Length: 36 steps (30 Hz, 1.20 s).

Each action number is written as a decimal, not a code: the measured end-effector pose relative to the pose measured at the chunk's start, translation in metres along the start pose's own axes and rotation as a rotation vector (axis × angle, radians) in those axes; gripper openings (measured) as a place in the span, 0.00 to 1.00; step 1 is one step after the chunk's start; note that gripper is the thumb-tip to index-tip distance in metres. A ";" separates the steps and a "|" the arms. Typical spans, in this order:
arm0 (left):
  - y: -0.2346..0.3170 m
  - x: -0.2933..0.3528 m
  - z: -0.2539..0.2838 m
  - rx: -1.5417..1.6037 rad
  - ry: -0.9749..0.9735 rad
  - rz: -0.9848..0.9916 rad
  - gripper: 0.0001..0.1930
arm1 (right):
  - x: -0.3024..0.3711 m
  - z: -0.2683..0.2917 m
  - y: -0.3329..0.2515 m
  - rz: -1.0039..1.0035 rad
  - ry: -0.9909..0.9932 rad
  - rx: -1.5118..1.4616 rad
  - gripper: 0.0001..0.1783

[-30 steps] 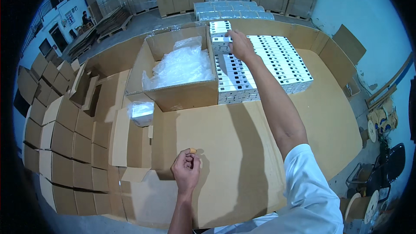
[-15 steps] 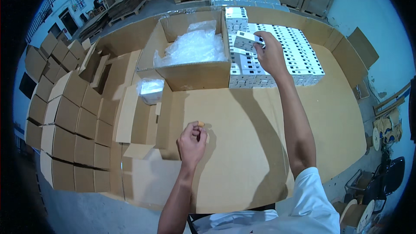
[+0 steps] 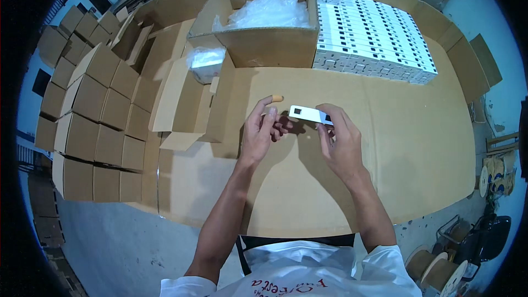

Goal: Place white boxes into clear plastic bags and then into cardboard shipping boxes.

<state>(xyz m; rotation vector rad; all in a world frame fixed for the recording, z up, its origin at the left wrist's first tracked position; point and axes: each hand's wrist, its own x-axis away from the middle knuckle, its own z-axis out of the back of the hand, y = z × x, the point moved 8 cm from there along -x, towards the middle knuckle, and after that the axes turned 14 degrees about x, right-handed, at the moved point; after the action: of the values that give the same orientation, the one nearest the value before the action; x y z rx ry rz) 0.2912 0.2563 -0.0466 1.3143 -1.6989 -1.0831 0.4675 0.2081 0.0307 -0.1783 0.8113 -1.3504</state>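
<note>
Over the middle of the cardboard-covered table, my right hand [image 3: 342, 142] grips one end of a slim white box [image 3: 306, 114] with dark square marks. Facing its free end is my left hand [image 3: 257, 135], fingers apart and holding nothing. An orange finger cot [image 3: 278, 98] covers that index fingertip. To the left, an open brown carton [image 3: 181, 99] has a bubble-wrapped white bundle [image 3: 207, 67] at its far end. Matching white boxes stand in a packed block [image 3: 374, 38] at the far right.
A large cardboard box [image 3: 269, 50] full of clear bubble bags [image 3: 269, 12] stands beyond my hands. Stacked brown cartons [image 3: 91, 126] line the left side. Upright cardboard flaps [image 3: 467, 66] edge the table at the right; cable spools [image 3: 440, 269] sit on the floor below.
My right hand has brought the white box from the far block back to the table's middle. My left hand has opened its fingers beside it. The view has tilted down.
</note>
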 end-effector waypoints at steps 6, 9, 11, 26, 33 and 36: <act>-0.013 -0.002 0.012 0.023 -0.038 -0.006 0.18 | 0.007 -0.005 -0.008 0.051 -0.050 -0.145 0.17; -0.010 -0.006 0.005 -0.062 -0.064 -0.023 0.22 | 0.007 -0.017 0.012 -0.020 -0.039 -0.269 0.15; -0.011 -0.008 0.002 -0.037 -0.015 -0.050 0.26 | 0.006 -0.029 0.033 -0.080 -0.019 -0.382 0.13; -0.009 -0.017 -0.001 -0.463 -0.025 -0.165 0.38 | -0.005 -0.045 0.058 -0.213 -0.219 -0.227 0.26; 0.001 -0.012 -0.005 -0.441 0.006 -0.395 0.38 | -0.005 -0.048 0.064 -0.185 -0.211 -0.260 0.26; 0.026 -0.009 0.004 -0.389 0.159 -0.469 0.33 | -0.010 -0.044 0.060 -0.171 -0.194 -0.233 0.26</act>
<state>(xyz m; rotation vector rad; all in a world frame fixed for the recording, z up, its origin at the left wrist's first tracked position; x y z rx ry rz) 0.2797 0.2694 -0.0244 1.5240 -1.0154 -1.4421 0.4883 0.2468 -0.0303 -0.5642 0.8011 -1.3708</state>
